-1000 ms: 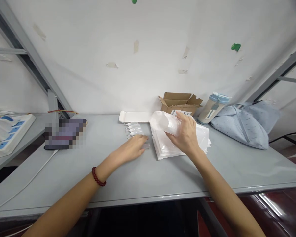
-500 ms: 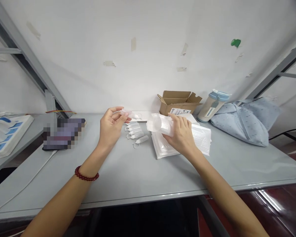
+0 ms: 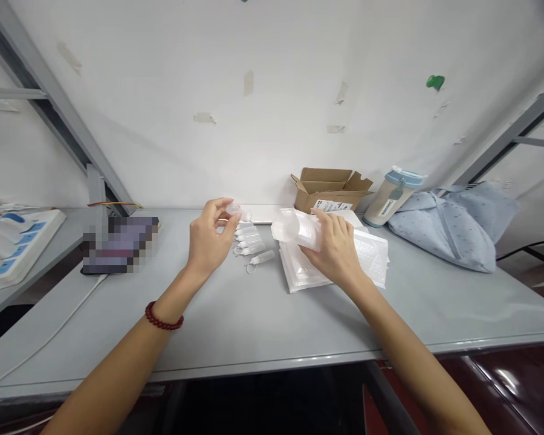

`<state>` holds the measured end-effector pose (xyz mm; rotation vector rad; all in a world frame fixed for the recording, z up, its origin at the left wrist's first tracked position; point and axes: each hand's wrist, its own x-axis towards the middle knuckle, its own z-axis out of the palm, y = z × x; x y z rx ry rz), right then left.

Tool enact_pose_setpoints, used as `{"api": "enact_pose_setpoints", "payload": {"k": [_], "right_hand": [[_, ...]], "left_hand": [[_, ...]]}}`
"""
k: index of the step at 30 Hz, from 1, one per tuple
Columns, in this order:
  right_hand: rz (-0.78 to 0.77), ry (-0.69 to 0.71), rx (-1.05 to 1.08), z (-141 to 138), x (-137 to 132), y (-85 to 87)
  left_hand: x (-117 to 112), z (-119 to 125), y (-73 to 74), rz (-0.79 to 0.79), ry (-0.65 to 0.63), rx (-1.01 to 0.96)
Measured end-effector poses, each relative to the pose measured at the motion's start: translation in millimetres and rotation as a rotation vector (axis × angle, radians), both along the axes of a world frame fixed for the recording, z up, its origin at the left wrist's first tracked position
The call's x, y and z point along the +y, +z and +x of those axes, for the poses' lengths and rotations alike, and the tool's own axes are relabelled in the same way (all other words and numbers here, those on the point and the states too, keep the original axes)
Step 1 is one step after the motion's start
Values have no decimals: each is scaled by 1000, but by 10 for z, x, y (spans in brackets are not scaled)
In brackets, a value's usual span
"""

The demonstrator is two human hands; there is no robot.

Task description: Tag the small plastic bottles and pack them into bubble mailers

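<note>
My left hand (image 3: 208, 238) is raised above the grey table (image 3: 236, 320) and pinches a small translucent plastic tube (image 3: 236, 211) between thumb and fingertips. My right hand (image 3: 334, 249) grips a rolled clear plastic bag (image 3: 294, 227), held open-end towards the left, over a stack of white bags (image 3: 367, 257). Between the hands, several more small tubes (image 3: 250, 246) lie in a row on the table.
An open cardboard box (image 3: 330, 186), a blue-lidded drink cup (image 3: 392, 196) and a pale blue cloth bag (image 3: 453, 226) stand at the back right. A white tray (image 3: 265, 213) lies by the wall. A blurred dark object (image 3: 118, 241) and a cable (image 3: 40, 350) are at the left.
My left hand picked a tube off the table and lifted it up towards the bag's mouth. My right hand kept hold of the rolled bag and shifted slightly.
</note>
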<state>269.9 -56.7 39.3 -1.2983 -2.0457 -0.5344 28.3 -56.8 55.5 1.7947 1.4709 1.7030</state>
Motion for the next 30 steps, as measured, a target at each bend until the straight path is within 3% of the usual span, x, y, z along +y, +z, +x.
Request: {"api": "enact_pose_setpoints", "payload": {"k": [11,22,26,28,30], "right_hand": [[1,5,18,-4,1,2],[13,29,-1,-22,15,-29],[2,76,26,-36,-2,-26],[4,112,33,-30,-6,-23],[27,140,32,-11,-1,-18]], "left_hand": [[66,-43,-23,30,27,-70],[-149,130,99,154,-142,-279],[-229,321,-12,107,-206,-283],[-251,427,-131,53,-250,-200],[-267,515,-256,110,-321,-60]]}}
